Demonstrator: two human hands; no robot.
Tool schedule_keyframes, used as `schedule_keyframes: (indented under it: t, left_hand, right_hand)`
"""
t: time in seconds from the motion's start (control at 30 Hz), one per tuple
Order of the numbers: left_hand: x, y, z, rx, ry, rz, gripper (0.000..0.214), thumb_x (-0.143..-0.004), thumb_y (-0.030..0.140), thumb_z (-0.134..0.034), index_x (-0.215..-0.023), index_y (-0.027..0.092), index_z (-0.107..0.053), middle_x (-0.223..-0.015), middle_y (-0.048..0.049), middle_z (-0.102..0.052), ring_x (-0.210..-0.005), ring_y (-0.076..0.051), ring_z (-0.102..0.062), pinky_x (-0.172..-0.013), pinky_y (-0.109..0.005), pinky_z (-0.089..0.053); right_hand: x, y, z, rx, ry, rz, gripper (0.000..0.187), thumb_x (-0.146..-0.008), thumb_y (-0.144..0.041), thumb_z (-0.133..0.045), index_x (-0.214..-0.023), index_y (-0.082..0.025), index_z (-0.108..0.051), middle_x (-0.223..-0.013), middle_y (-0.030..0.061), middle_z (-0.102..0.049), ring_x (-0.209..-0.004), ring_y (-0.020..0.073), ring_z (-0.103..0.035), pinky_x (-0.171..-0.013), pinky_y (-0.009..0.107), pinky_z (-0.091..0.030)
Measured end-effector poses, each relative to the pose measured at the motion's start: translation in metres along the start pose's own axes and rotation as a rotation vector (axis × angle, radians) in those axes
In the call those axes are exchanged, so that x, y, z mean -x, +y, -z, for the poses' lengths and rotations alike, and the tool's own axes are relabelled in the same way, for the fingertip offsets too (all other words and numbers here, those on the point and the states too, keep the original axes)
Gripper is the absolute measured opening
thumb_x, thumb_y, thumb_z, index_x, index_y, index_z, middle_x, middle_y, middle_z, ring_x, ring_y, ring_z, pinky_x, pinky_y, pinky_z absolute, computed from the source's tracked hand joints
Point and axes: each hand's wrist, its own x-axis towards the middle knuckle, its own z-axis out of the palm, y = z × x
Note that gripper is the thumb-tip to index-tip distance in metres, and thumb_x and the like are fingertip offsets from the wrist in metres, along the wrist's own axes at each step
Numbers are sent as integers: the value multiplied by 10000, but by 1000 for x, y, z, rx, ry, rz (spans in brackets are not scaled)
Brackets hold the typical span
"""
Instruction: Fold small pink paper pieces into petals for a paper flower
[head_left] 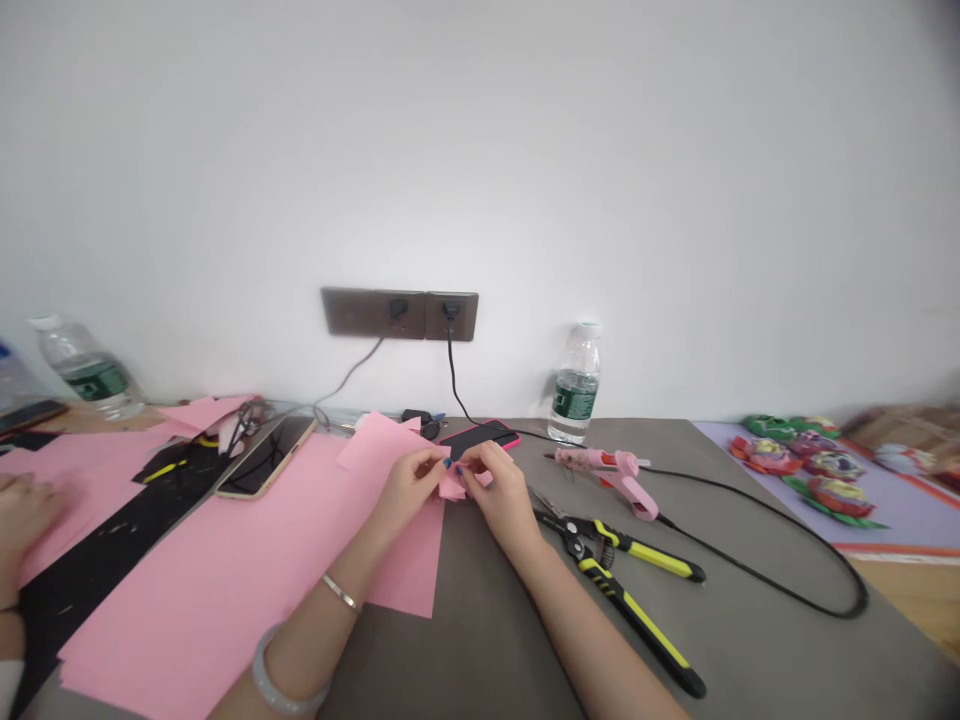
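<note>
Both my hands meet over the middle of the grey table, pinching a small piece of pink paper. My left hand grips its left side between thumb and fingers. My right hand holds the right side, fingertips close to the left ones. Part of the piece is hidden by the fingers, and its exact shape is hard to tell. Under my left forearm lie large pink paper sheets. Just behind the hands is a phone with a pink edge. A smaller pink sheet lies behind my left hand.
To the right lie yellow-black pliers and a pink glue gun, its black cord looping right. A water bottle stands by the wall. Another phone lies left. A co-worker's hand is far left; paper flowers sit far right.
</note>
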Motion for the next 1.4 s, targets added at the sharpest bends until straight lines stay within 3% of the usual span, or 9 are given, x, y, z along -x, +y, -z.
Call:
schedule_keyframes:
  t: [0.23, 0.7, 1.17, 1.4]
  left_hand:
    - [-1, 0, 1, 37, 4, 33, 316, -824, 334, -523, -553, 191, -444, -520, 36, -424, -520, -117, -433, -498, -230, -339]
    - [0, 2, 2, -33, -5, 28, 309, -801, 313, -515, -568, 200, -348, -557, 51, -321, -539, -107, -345, -531, -242, -255]
    - [0, 2, 4, -55, -22, 47, 298, -796, 334, -521, -574, 191, -383, -573, 46, -340, -561, -112, -353, -541, -240, -253]
    - [2, 7, 6, -89, -65, 30, 222, -781, 289, -546, -602, 163, -510, -595, 24, -485, -582, -121, -447, -561, -233, -320]
  right_hand:
    - [0, -3, 1, 6, -24, -5, 115, -839, -119, -528, -822, -226, -567, -838, 25, -590, -704, 167, -577, -678, 273, -478]
    - [0, -3, 2, 30, -53, 29, 134, -840, -102, -531, -794, -217, -581, -809, 17, -578, -690, 162, -559, -667, 268, -460]
    - [-1, 1, 1, -4, -96, 31, 176, -804, -50, -525, -807, -216, -583, -821, 20, -567, -691, 166, -540, -659, 278, -433]
    - [1, 4, -1, 36, -196, 0, 165, -771, -54, -525, -773, -217, -505, -777, -6, -527, -651, 152, -522, -622, 257, -398]
